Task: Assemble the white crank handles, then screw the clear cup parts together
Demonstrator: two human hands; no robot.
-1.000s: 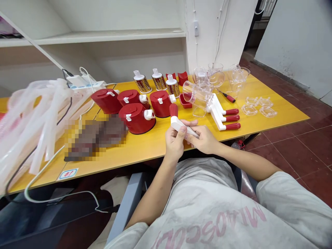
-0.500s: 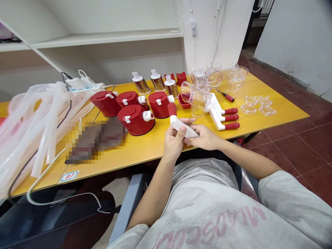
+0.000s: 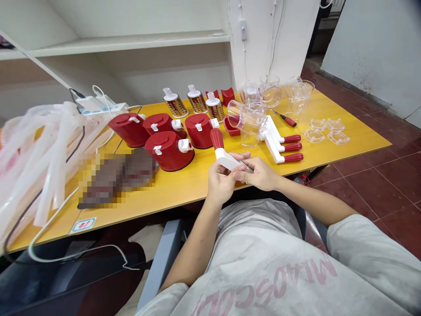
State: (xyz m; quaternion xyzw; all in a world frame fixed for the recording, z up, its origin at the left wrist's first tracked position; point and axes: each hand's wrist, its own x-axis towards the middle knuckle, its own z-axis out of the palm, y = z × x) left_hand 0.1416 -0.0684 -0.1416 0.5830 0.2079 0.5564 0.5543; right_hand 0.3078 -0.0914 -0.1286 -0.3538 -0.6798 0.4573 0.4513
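A white crank handle (image 3: pixel 226 159) with a red grip is held between both my hands above the table's front edge, its grip pointing up and away. My left hand (image 3: pixel 219 182) wraps round the white arm from the left. From the right, my right hand (image 3: pixel 259 172) closes on the arm's other end, which the fingers mostly hide. Several like crank handles (image 3: pixel 276 147) lie together on the table to the right. Left of my hands stand several red grater bases (image 3: pixel 169 151) with white clips and white knobs.
Behind are grater drums (image 3: pixel 176 105), red pieces (image 3: pixel 228 96) and clear plastic housings (image 3: pixel 248 120). A screwdriver (image 3: pixel 288 120) and clear rings (image 3: pixel 338 137) lie right. Plastic bags (image 3: pixel 49 175), a power strip (image 3: pixel 112 109) and a pixelated dark item (image 3: pixel 105 182) are left.
The thumbs have shifted on the crank handle's arm, and the right fingers now cover more of it. The handle's grip stands slightly more upright. The camera view has moved a little.
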